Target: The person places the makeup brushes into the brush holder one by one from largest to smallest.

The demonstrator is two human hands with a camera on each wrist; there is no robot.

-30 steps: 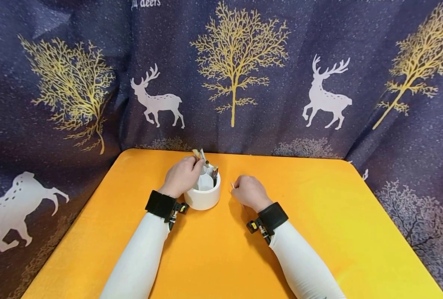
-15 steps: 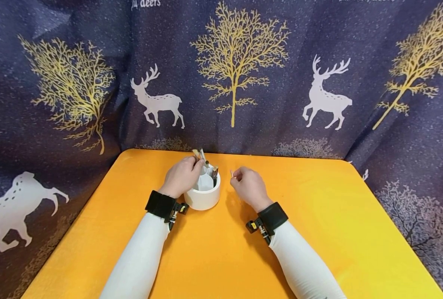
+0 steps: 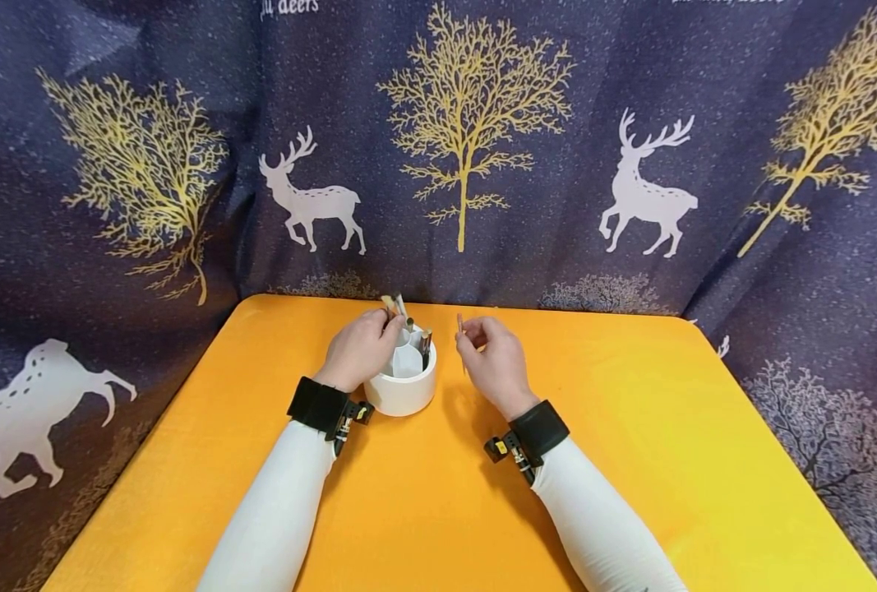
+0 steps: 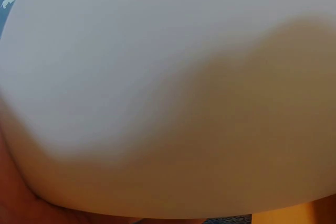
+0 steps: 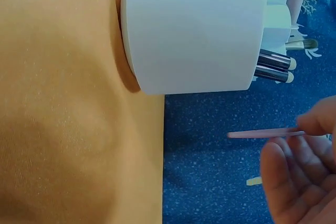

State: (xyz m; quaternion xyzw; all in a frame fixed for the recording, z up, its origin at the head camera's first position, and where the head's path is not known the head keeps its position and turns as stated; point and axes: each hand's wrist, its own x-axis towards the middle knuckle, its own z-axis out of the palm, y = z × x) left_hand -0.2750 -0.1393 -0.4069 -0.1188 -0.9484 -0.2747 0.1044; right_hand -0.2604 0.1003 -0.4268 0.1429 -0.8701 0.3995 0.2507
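Note:
A round white divided holder point(image 3: 401, 399) stands upright on the table. My left hand point(image 3: 362, 349) grips its left side, the thumb at the rim; its other fingers are mostly hidden. In the left wrist view the blurred white wall of the holder point(image 4: 105, 66) fills most of the frame. To the right, apart from the holder, my right hand point(image 3: 499, 366) pinches a thin pale-pink stick point(image 5: 257, 133) between thumb and fingers, roughly upright in the head view. Its exact kind is unclear. A soft-bristled brush point(image 5: 310, 44) and two dark, pale-tipped sticks point(image 5: 272, 68) protrude from the holder.
A yellow-orange table point(image 3: 408, 510) lies under both arms, its far edge close behind the holder. A dark blue cloth point(image 3: 512, 271) with deer and trees hangs at the back and sides. Each wrist wears a black strap with a small camera.
My right hand has risen slightly and turned, the pink stick swinging more upright and showing more of its length. The left hand and the holder have stayed in place.

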